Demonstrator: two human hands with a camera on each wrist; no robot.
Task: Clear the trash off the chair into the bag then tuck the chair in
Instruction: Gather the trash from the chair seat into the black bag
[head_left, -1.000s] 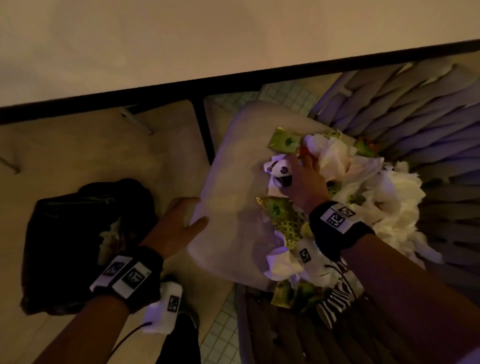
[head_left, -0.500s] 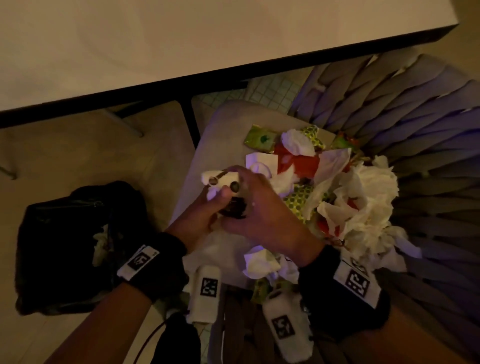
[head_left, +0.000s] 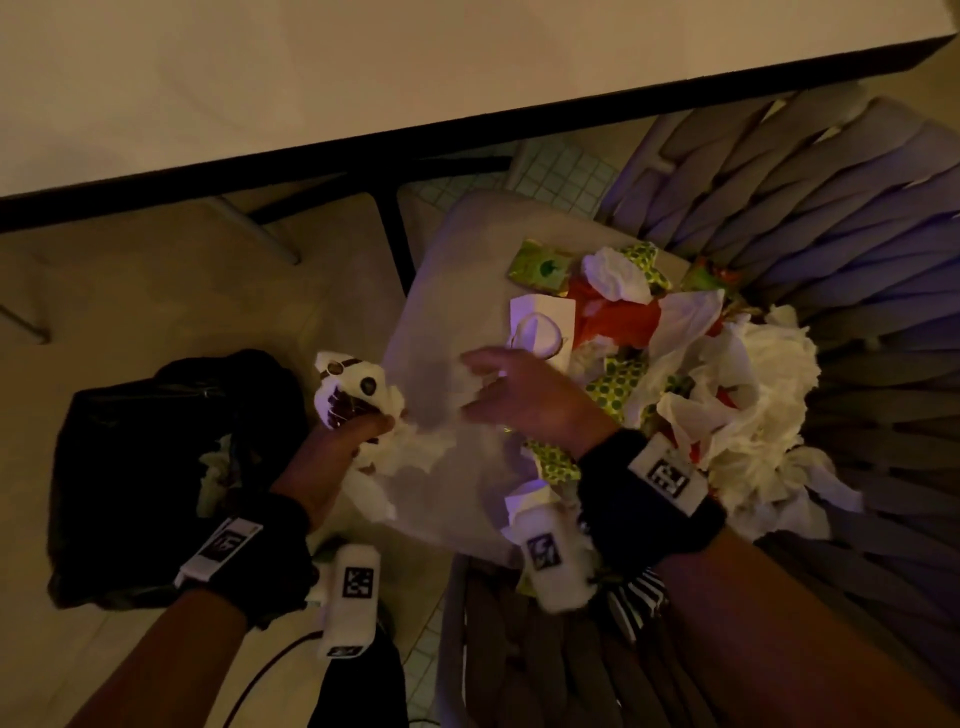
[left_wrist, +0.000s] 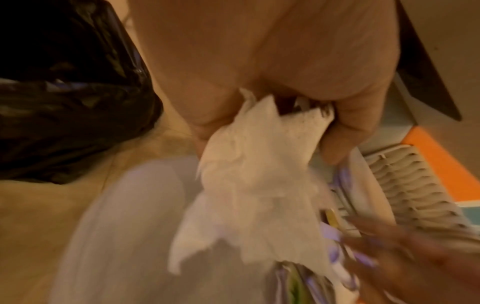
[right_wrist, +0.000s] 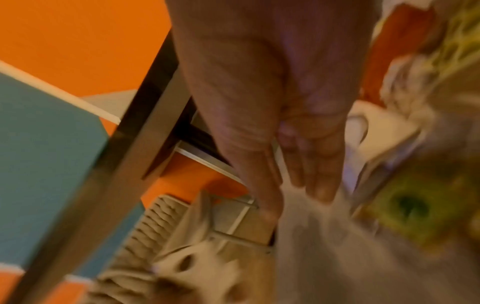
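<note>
Left hand (head_left: 332, 457) curled round a crumpled white tissue wad with dark spots (head_left: 358, 395), grip closed on it, held between the left edge of the beige seat cushion (head_left: 441, 322) and the black plastic bag (head_left: 156, 467). Loose paper trailing from that fist, seen close in the left wrist view (left_wrist: 249, 185). Black bag on the floor, left of the chair, mouth open with pale scraps inside. Right hand (head_left: 524, 395) over the middle of the cushion, grip open, fingers spread and holding nothing; straight fingers (right_wrist: 319, 168) confirmed in the right wrist view. Heap of white tissues, green dotted wrappers and red paper (head_left: 717, 384) piled along the right side of the cushion, against the grey woven chair back (head_left: 831, 208). Flat white card with a ring mark (head_left: 540, 327) just beyond the right fingertips. Pale bench with a dark edge (head_left: 363, 78) across the top of the head view.
</note>
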